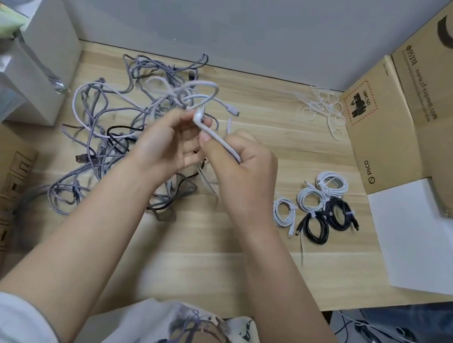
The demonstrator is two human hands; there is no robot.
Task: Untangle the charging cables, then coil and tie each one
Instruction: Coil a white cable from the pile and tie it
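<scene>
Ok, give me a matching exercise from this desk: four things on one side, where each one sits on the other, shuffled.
Things:
1. tangled cables
2. coiled cables
3. loose ties
4. white cable

Places:
A. held in both hands
B. desk's far right, beside the box
C. left of the hands
D. right of the hands, near the white sheet

Pairs: 1-C, 2-D, 3-B, 4-A. The left hand and right hand both grip the white cable.

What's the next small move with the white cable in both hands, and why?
Probably draw the white cable further out of the tangled pile before coiling. The left hand and right hand both grip it near one bend, but its loops still run back into the heap, not free like the tied coils.
</scene>
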